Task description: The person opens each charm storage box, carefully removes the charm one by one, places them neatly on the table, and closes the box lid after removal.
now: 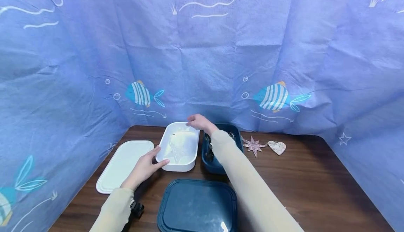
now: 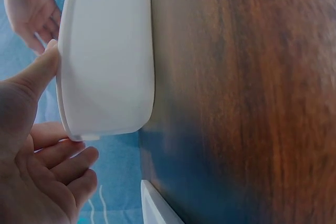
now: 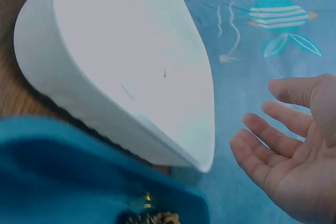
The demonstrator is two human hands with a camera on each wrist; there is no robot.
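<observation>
1. Well, the white box [image 1: 178, 168] stands on the table [image 1: 315, 183] in front of the person, its long axis running from the near side to the curtain [image 1: 205, 67].

2. The left hand [image 1: 146, 167] is at that box's near left corner. Its thumb and forefinger take the corner between them, 1 on either side, while the other 3 fingers curl loosely and grip nothing.

3. The right hand [image 1: 200, 121] is by the far right corner, at the opposite end of the box. Its fingers are relaxed and gently bent, with a moderate gap to the thumb, and hold nothing; the right wrist view shows them apart from the rim.

4. So the 2 hands sit on a diagonal across the box. From the right fingers it lies toward the person and to the left; from the left fingers, away and to the right. The left is nearer, being in contact.

5. Inside the box, in its near half, lies 1 pale star [image 1: 175, 154], closer to the left thumb than to the right hand.

6. Just right of it is the blue box [image 1: 214, 168], its long axis about parallel, with the right forearm passing above it. It holds dark items, too unclear to name.

7. Around these: the white lid [image 1: 121, 169] at left, the blue lid [image 1: 197, 204] nearest the person, and at right the pink star [image 1: 253, 146] and the heart [image 1: 277, 147].
</observation>
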